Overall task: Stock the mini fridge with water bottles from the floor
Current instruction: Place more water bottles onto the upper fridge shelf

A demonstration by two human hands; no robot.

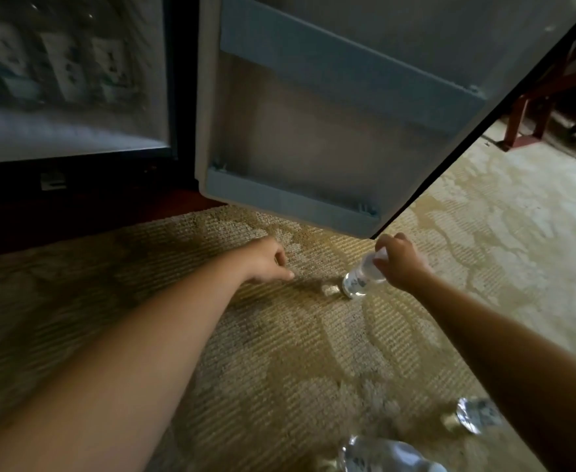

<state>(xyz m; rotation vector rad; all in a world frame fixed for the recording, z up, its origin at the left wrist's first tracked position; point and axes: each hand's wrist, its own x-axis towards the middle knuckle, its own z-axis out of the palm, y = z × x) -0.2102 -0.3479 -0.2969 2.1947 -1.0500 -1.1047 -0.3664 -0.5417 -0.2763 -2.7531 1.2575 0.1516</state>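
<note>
Where the patterned carpet [279,369] runs closest to the camera, a clear plastic bottle [389,453] lies at the bottom edge. A second bottle [477,414] lies just beyond it to the right, partly hidden by the right forearm; both are too blurred to tell which way they point. Farther out, both bare arms reach forward over the carpet. The left hand [268,258] hovers low with fingers loosely curled and thumb stuck out to the right, holding nothing. Near it, the right hand [400,260] grips a water bottle [360,279] round its cap end. This bottle is tilted, its long axis running from upper right to lower left: the neck points up into the hand and the base points down at the carpet between the two hands. Whether the base touches cannot be told. Just behind stands the open fridge door [331,137] with its blue-grey door shelves [290,199]. To its left is the blurred inside of the mini fridge [75,137], and far right some red wooden furniture [532,110].
</note>
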